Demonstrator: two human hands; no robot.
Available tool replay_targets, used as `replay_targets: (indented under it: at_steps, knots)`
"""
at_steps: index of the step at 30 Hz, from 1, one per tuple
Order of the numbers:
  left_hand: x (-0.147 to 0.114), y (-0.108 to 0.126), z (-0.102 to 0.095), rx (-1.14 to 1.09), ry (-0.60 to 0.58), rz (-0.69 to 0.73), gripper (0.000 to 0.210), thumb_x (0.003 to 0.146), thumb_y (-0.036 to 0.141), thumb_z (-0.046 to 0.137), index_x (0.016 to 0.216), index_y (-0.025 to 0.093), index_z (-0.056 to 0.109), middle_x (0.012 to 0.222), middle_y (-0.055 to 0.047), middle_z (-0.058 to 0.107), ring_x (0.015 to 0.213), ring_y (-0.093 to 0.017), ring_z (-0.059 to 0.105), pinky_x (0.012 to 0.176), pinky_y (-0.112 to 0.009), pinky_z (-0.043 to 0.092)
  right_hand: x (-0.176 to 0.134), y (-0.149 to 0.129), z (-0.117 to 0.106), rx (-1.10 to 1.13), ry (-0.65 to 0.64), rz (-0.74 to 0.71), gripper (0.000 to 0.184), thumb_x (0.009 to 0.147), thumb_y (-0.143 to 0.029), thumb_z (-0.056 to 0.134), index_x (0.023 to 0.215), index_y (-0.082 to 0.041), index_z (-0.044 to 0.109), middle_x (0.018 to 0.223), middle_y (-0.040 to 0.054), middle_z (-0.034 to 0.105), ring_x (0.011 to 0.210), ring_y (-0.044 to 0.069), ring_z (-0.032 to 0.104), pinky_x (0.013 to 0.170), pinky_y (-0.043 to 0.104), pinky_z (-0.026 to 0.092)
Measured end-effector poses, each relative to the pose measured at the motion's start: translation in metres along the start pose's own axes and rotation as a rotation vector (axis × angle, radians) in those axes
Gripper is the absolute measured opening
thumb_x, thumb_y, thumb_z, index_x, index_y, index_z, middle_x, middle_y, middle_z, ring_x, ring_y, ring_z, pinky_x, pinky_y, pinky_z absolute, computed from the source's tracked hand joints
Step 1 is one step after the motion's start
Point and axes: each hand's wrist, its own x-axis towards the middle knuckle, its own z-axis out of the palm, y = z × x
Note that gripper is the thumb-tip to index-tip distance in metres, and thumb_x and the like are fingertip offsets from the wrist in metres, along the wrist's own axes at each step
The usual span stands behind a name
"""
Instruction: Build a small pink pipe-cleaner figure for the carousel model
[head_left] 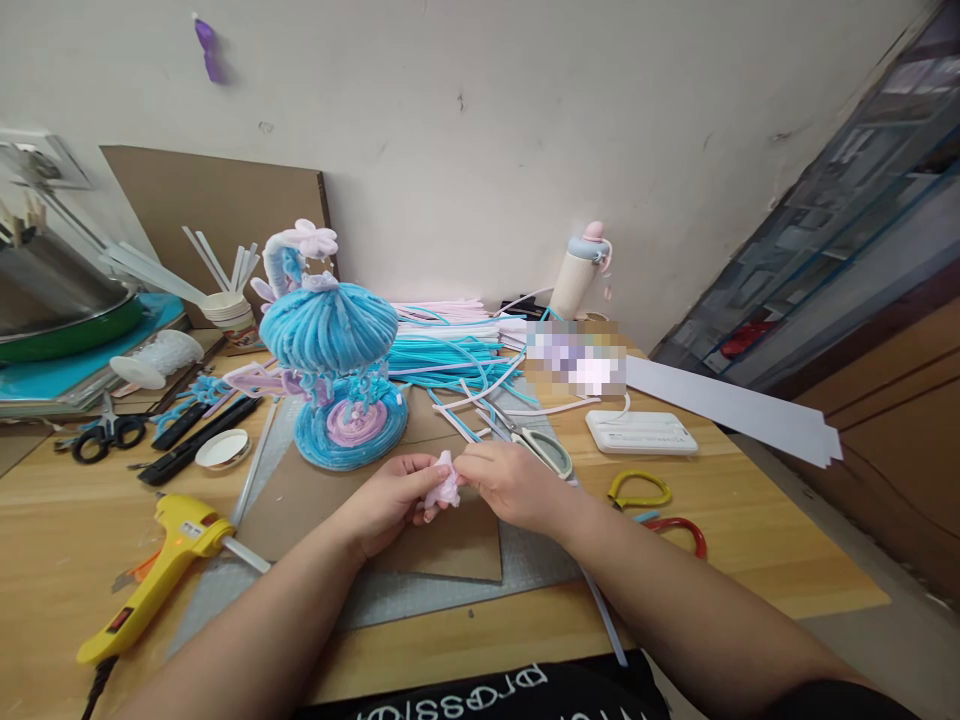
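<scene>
A small pale pink fuzzy piece (444, 484), seemingly bent pipe cleaner, is between my two hands above the brown cardboard (450, 545). My left hand (386, 497) grips it between thumb and fingers. On its right edge the fingers of my right hand (514, 483) are pinched closed, and their tips are partly hidden. Just behind my left hand stands a blue fuzzy lamp-like craft (328, 328) with a pleated dome, a pink flower on top and a round coiled base. Scissors with pale green handles (551, 452) lie behind my right hand.
A yellow glue gun (184, 525) lies left, near black scissors (109, 432) and a spool (157, 358). Blue pipe cleaners (442, 362) are bundled at the back. To the right are a white power strip-like box (641, 433), red-and-yellow-handled pliers or scissors (641, 490) and a bottle (577, 275).
</scene>
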Motion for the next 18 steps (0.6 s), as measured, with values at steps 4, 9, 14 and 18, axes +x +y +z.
replay_targets:
  at_steps: [4,9,14,18]
  knots:
    - [-0.0002,-0.0012,-0.0004,-0.026,-0.026,0.008,0.027,0.077,0.035,0.064,0.069,0.009,0.066,0.055,-0.003,0.056,0.043,-0.005,0.041,0.039,-0.017,0.025,0.0010,-0.0024,-0.0007,0.014,0.035,-0.023,0.022,0.086,-0.007,0.036,0.077,-0.018,0.053,0.070,0.0026,0.052,0.067,0.015,0.046,0.060,0.025,0.033]
    - [-0.0005,-0.0029,-0.0015,-0.093,-0.066,-0.037,0.027,0.076,0.034,0.066,0.065,0.009,0.066,0.051,-0.003,0.056,0.042,-0.006,0.041,0.038,-0.017,0.026,0.0002,-0.0019,0.0000,0.043,0.061,-0.063,0.023,0.084,-0.004,0.037,0.073,-0.018,0.052,0.067,0.0022,0.049,0.065,0.015,0.044,0.061,0.025,0.032]
    - [-0.0007,-0.0025,-0.0013,-0.185,-0.084,-0.063,0.025,0.077,0.032,0.064,0.069,0.009,0.066,0.051,-0.002,0.057,0.039,-0.005,0.040,0.038,-0.016,0.028,0.0010,-0.0003,0.0002,0.171,0.086,-0.058,0.022,0.088,-0.009,0.036,0.081,-0.019,0.055,0.072,0.0036,0.054,0.070,0.015,0.048,0.064,0.026,0.036]
    - [-0.0001,-0.0031,0.0008,-0.327,-0.007,-0.074,0.018,0.078,0.029,0.063,0.077,0.011,0.066,0.060,-0.003,0.060,0.045,-0.006,0.047,0.041,-0.016,0.035,0.0031,-0.0014,0.0012,0.330,0.114,0.088,0.015,0.093,-0.023,0.040,0.096,-0.018,0.054,0.088,0.0055,0.059,0.081,0.016,0.052,0.073,0.027,0.039]
